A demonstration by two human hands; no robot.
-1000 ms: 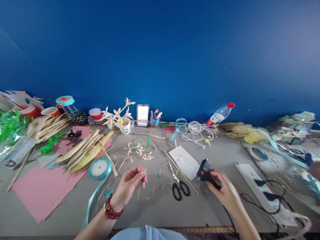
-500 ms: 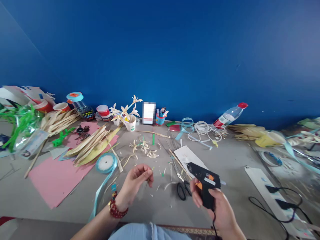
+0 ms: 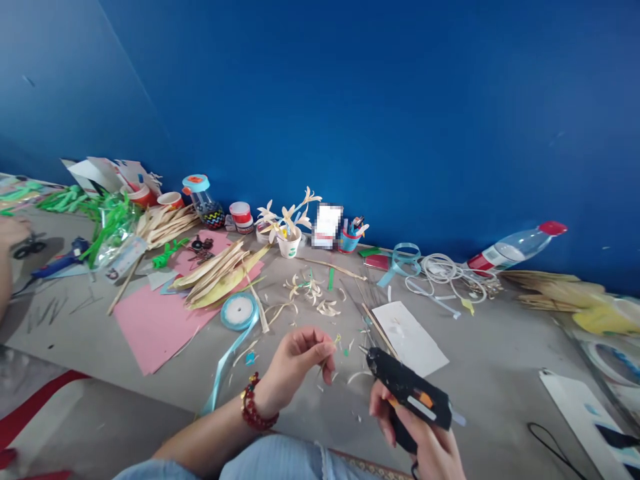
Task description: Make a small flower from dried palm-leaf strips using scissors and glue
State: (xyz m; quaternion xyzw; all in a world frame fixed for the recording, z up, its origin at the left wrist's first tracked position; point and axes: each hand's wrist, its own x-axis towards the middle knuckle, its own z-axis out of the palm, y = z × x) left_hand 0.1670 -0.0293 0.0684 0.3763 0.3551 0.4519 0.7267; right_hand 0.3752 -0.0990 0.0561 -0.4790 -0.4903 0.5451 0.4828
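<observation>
My left hand (image 3: 303, 360) is closed in a pinch on a thin stem with a small yellow-green tip (image 3: 338, 338); most of the stem is hidden by the fingers. A red bead bracelet (image 3: 254, 408) circles that wrist. My right hand (image 3: 431, 441) grips a black glue gun (image 3: 407, 383), its nozzle pointing left toward the pinched fingers with a gap between. Pale petal pieces (image 3: 305, 288) and small scraps lie on the grey table beyond my left hand. A white sheet (image 3: 411, 339) lies just past the glue gun.
Left of my hands are a ribbon roll (image 3: 239, 311), dried husks (image 3: 215, 273) and pink paper (image 3: 150, 327). Along the wall stand a flower cup (image 3: 289, 247), a pen cup (image 3: 350, 241) and a tilted bottle (image 3: 515, 250). A power strip (image 3: 575, 417) lies right; another person's arm (image 3: 6, 267) shows far left.
The view has swung left, so the table things sit further right. The glue gun has come nearer my left hand and its nozzle sits lower. The black scissors handles are now hidden.
</observation>
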